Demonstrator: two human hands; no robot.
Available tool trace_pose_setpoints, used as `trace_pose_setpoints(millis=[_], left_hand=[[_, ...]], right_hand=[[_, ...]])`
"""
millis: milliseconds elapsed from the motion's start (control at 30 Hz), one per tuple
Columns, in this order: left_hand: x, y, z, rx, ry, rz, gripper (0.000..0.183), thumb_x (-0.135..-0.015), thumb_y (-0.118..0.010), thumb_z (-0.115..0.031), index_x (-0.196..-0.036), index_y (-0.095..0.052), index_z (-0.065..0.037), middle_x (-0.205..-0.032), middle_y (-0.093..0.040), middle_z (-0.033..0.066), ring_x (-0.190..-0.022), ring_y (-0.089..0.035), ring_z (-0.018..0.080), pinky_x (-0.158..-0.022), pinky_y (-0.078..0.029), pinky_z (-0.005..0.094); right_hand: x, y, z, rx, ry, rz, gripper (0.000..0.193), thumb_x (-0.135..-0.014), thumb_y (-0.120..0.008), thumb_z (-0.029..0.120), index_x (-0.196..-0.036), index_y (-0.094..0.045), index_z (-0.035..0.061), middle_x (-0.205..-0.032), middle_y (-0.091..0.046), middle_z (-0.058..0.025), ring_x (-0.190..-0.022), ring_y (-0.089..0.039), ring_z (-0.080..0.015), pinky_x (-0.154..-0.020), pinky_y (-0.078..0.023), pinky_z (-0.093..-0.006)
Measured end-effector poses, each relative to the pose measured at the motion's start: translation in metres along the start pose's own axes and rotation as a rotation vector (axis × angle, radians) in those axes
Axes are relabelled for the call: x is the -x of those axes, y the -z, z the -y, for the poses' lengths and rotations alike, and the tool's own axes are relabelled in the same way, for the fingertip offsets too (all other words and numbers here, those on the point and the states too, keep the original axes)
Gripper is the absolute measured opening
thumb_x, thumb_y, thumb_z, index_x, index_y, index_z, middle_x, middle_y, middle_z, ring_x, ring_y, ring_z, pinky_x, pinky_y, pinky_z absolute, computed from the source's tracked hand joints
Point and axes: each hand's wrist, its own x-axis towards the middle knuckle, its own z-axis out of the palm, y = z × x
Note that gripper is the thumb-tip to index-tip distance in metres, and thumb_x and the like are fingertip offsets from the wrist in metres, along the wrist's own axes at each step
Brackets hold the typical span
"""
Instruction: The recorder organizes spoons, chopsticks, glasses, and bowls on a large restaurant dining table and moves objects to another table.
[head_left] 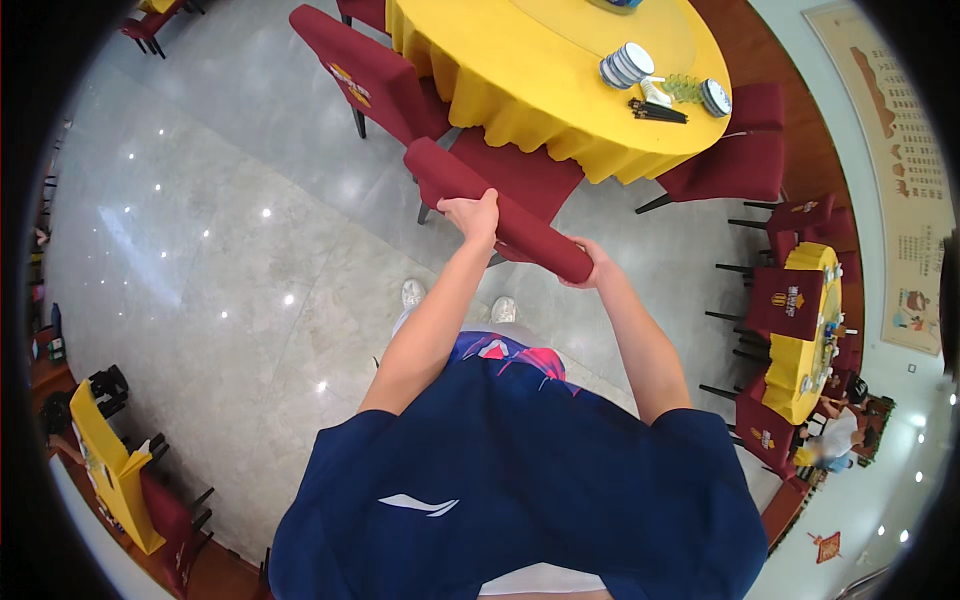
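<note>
In front of me stands a chair in a dark red cloth cover, its backrest [535, 236] facing me and its seat [515, 172] reaching to the edge of the yellow-clothed round table [500, 55]. My left hand [474, 216] grips the backrest near its middle, the fingers partly hidden by the cloth. Around the right end of the same backrest my right hand [588, 266] is closed, with some fingers out of sight behind it.
Stacked bowls [628, 66], black chopsticks [658, 112] and green glasses [683, 88] sit on the table. Another red chair [370, 75] stands at its left, one more [730, 160] at its right. A second yellow table [800, 350] with chairs lies far right, near seated people.
</note>
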Motion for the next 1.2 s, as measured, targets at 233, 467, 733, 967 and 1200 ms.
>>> trace_pose_setpoints(millis=[233, 467, 733, 967, 1200], left_hand=[[-0.023, -0.027, -0.031, -0.137, 0.175, -0.041, 0.092, -0.068, -0.08, -0.016, -0.136, -0.022, 0.005, -0.133, -0.038, 0.032, -0.12, -0.046, 0.0474, -0.104, -0.04, 0.0506], [-0.031, -0.054, -0.05, -0.025, 0.15, -0.038, 0.087, -0.069, -0.078, -0.015, -0.135, -0.025, 0.005, -0.132, -0.039, 0.0323, -0.122, -0.043, 0.0458, -0.105, -0.038, 0.0507], [-0.071, -0.06, -0.006, 0.279, -0.075, 0.004, 0.058, -0.068, -0.068, 0.001, -0.119, -0.041, 0.014, -0.116, -0.057, 0.0224, -0.096, -0.062, 0.0271, -0.086, -0.052, 0.0367], [-0.036, -0.014, -0.001, 0.25, -0.056, -0.029, 0.045, -0.069, -0.065, 0.008, -0.114, -0.057, 0.009, -0.108, -0.064, 0.0184, -0.095, -0.064, 0.0315, -0.083, -0.056, 0.0423], [-0.04, -0.03, -0.013, 0.276, 0.121, 0.011, 0.048, -0.076, -0.066, 0.006, -0.122, -0.052, 0.008, -0.117, -0.059, 0.0203, -0.102, -0.063, 0.0347, -0.088, -0.057, 0.0465]], right_hand=[[0.02, -0.044, 0.003, -0.303, 0.249, -0.176, 0.039, -0.082, -0.055, 0.035, -0.114, -0.053, 0.0111, -0.111, -0.061, -0.0114, -0.096, -0.059, -0.0272, -0.079, -0.05, -0.0443], [0.018, -0.044, 0.029, -0.375, 0.322, -0.214, 0.042, -0.082, -0.055, 0.034, -0.115, -0.051, 0.0079, -0.118, -0.056, -0.0135, -0.104, -0.056, -0.029, -0.083, -0.048, -0.0469], [-0.034, -0.036, 0.007, -0.097, 0.528, 0.05, 0.039, -0.087, -0.05, 0.026, -0.123, -0.053, 0.0108, -0.11, -0.064, -0.0079, -0.093, -0.063, -0.0201, -0.077, -0.053, -0.0377], [-0.023, -0.024, -0.006, 0.141, 0.408, 0.076, 0.063, -0.088, -0.054, 0.022, -0.146, -0.038, 0.0033, -0.143, -0.046, -0.0181, -0.131, -0.044, -0.0271, -0.107, -0.037, -0.0333], [-0.017, -0.011, 0.043, 0.11, -0.038, 0.323, 0.085, -0.08, -0.055, 0.016, -0.154, -0.016, 0.0338, -0.152, -0.029, -0.0123, -0.13, -0.039, -0.0384, -0.091, -0.04, -0.0658]])
